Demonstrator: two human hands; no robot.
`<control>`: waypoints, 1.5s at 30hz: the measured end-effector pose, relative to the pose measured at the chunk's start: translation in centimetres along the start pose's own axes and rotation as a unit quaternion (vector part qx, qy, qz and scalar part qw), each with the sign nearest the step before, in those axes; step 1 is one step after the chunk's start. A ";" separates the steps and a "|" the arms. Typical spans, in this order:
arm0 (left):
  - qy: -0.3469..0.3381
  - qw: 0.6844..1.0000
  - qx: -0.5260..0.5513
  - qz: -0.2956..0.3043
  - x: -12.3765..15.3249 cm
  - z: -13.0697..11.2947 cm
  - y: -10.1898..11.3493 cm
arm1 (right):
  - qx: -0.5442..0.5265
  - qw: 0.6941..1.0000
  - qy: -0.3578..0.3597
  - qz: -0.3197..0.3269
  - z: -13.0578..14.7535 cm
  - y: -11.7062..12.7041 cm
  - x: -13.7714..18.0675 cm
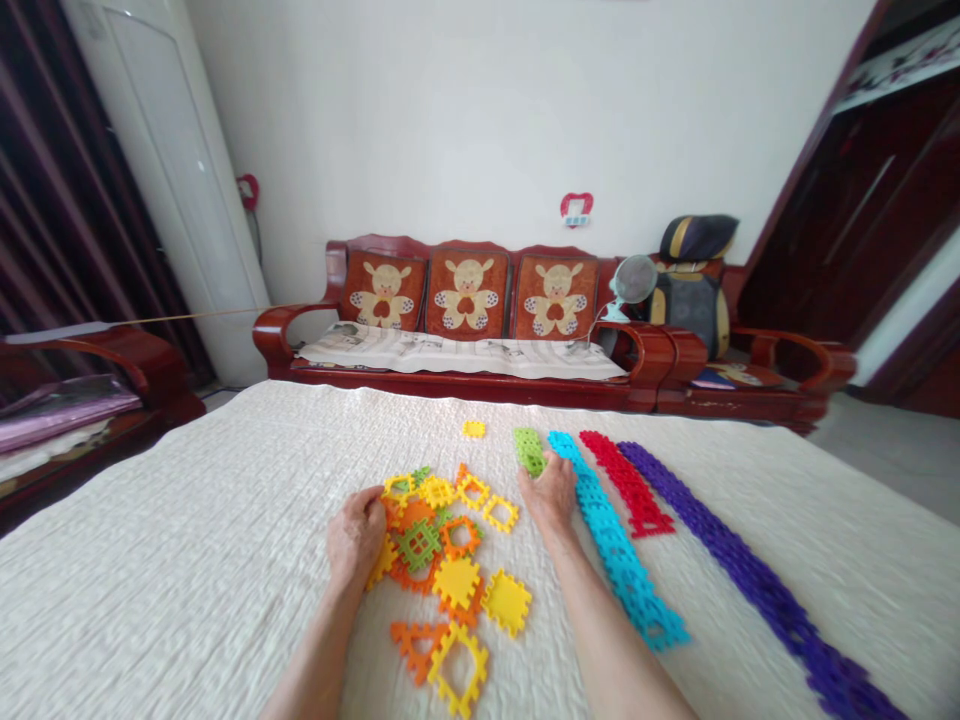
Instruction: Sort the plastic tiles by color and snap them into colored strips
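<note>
My left hand (356,535) is closed, its fingertips at the left edge of a loose pile of interlocking plastic tiles; what it pinches is hidden. In that pile lie a green lattice tile (419,544), orange tiles such as one with a round opening (460,538), and yellow ones, including a solid square (507,603) and a frame (459,670). My right hand (551,492) is closed at the near end of a short green tile strip (529,450), its fingers partly covering it. Just right of that hand runs a light blue tile strip (611,540).
Farther right lie a red strip (628,485) and a long purple strip (739,560). One yellow tile (474,429) sits apart toward the back. Everything rests on a cream quilted cover (187,560). Beyond it stand a wooden sofa (450,385) and a small fan (634,280).
</note>
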State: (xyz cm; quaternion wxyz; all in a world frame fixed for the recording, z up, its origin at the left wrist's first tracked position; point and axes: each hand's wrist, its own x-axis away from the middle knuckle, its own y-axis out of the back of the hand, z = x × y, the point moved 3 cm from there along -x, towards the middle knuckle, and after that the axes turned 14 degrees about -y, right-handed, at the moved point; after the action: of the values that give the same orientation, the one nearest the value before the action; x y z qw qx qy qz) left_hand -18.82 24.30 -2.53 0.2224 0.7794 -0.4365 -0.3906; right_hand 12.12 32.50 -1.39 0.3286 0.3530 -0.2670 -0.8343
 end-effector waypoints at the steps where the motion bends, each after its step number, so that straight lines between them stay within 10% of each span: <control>1: -0.003 1.000 -0.002 -0.001 0.0 0.0 0.0 | 0.003 1.000 0.004 -0.003 -0.1 -0.3 -0.1; 13: 0.008 1.000 0.003 -0.002 0.0 -0.5 0.2 | -0.077 0.993 0.085 -0.023 1.1 0.1 1.0; 20: -0.005 0.998 0.069 0.009 0.1 -1.4 0.3 | -0.135 0.961 0.200 0.136 3.4 -1.1 3.4; 36: -0.016 0.963 0.267 -0.024 0.1 -1.4 -1.1 | -0.041 0.967 0.128 0.215 5.1 -0.7 4.3; 45: 0.058 0.953 0.272 -0.122 -0.1 1.0 -2.0 | -0.072 0.899 0.281 0.328 12.7 -3.9 5.5</control>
State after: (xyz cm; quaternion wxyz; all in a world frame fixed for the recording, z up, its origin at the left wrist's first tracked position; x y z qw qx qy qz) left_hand -18.61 25.36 -4.43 -0.0222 0.8788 -0.4142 -0.2358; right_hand -1.92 33.61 1.42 0.6696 0.4406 -0.2032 -0.5624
